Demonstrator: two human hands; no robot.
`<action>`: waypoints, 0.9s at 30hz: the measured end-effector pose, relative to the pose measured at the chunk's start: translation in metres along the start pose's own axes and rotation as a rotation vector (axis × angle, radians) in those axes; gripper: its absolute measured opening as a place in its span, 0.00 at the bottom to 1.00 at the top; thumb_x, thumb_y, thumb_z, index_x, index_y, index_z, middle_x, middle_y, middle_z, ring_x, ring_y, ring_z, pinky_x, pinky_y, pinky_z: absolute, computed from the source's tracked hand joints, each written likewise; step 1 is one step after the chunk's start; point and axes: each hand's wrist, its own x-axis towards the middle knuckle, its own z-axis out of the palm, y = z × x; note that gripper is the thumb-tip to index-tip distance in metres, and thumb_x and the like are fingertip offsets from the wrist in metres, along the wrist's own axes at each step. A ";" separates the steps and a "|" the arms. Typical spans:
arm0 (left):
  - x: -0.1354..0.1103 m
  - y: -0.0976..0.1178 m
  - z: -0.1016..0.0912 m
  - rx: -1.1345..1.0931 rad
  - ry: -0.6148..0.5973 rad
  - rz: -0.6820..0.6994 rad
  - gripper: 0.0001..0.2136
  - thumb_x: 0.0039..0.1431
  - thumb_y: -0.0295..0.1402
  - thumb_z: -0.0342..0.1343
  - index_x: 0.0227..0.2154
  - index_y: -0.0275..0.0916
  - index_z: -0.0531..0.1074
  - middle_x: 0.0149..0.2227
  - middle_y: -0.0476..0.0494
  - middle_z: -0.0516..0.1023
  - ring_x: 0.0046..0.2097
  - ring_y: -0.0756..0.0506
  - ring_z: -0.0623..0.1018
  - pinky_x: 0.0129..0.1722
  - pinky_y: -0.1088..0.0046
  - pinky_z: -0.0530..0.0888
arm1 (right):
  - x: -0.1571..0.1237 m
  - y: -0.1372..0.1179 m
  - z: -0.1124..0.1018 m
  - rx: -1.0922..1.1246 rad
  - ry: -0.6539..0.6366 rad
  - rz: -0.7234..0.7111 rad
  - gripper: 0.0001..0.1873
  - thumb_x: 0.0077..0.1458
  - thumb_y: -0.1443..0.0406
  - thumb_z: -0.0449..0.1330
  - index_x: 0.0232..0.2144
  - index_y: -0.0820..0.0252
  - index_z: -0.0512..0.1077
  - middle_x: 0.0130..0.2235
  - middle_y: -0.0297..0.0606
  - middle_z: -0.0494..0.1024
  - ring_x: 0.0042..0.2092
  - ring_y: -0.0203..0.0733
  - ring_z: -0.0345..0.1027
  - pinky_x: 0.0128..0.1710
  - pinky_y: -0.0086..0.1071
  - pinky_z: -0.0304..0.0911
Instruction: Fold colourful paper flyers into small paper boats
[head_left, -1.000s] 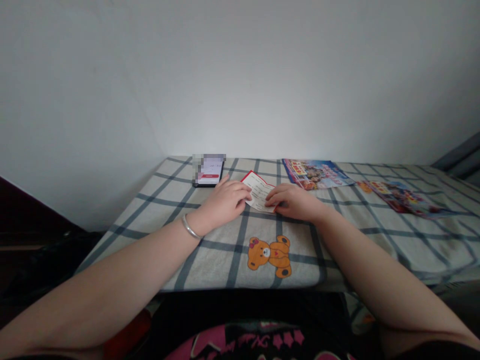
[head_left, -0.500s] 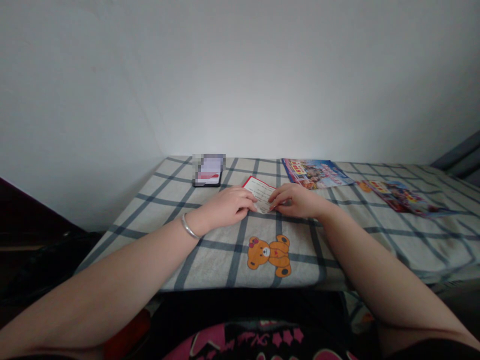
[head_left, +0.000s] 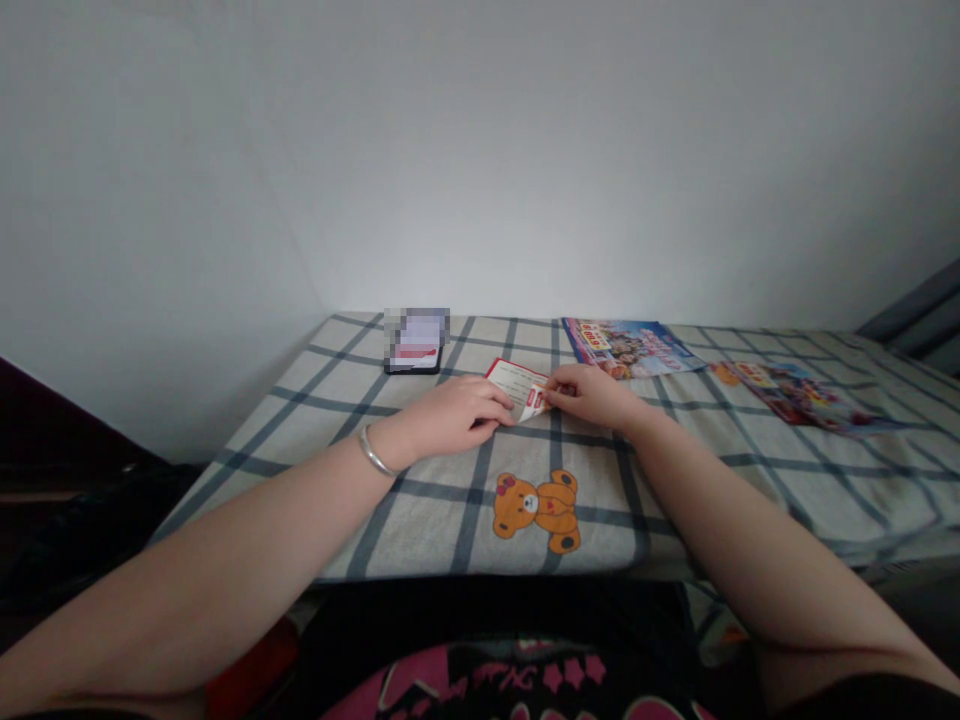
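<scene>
A small red-and-white paper leaflet [head_left: 517, 385] lies on the checked cloth [head_left: 420, 500] in front of me. My left hand [head_left: 450, 415], with a silver bangle on the wrist, has its fingers curled down onto the leaflet's left side. My right hand [head_left: 592, 395] pinches the leaflet's near right corner, which is lifted and turned over so its red side shows. Both hands touch the leaflet.
A phone [head_left: 416, 345] lies at the back left near the wall. A colourful flyer [head_left: 630, 347] lies at the back, and another flyer [head_left: 802, 398] further right. An orange bear print [head_left: 540, 508] marks the cloth near the front edge.
The leaflet lay flat under both hands before. My right hand has since lifted its near edge and folded it away from me, and my left hand has slid onto the leaflet's left part.
</scene>
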 end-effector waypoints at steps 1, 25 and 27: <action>0.000 0.000 0.000 0.003 0.002 -0.001 0.13 0.59 0.23 0.53 0.41 0.44 0.79 0.47 0.46 0.79 0.50 0.45 0.76 0.55 0.61 0.71 | 0.000 -0.001 0.002 -0.001 0.018 0.017 0.10 0.60 0.62 0.57 0.31 0.61 0.77 0.31 0.36 0.77 0.32 0.36 0.66 0.31 0.29 0.56; 0.000 0.006 0.003 0.002 -0.001 0.003 0.11 0.59 0.27 0.54 0.43 0.40 0.75 0.46 0.45 0.79 0.51 0.43 0.74 0.54 0.63 0.71 | 0.006 -0.011 0.011 -0.138 0.101 0.188 0.08 0.57 0.62 0.61 0.36 0.57 0.78 0.38 0.39 0.81 0.38 0.42 0.71 0.36 0.32 0.61; 0.000 0.006 0.003 0.015 -0.002 -0.032 0.12 0.59 0.28 0.54 0.46 0.39 0.74 0.46 0.42 0.78 0.51 0.43 0.74 0.53 0.63 0.72 | 0.006 -0.011 0.011 -0.154 0.101 0.194 0.08 0.57 0.62 0.61 0.36 0.57 0.78 0.37 0.39 0.81 0.37 0.42 0.72 0.36 0.32 0.62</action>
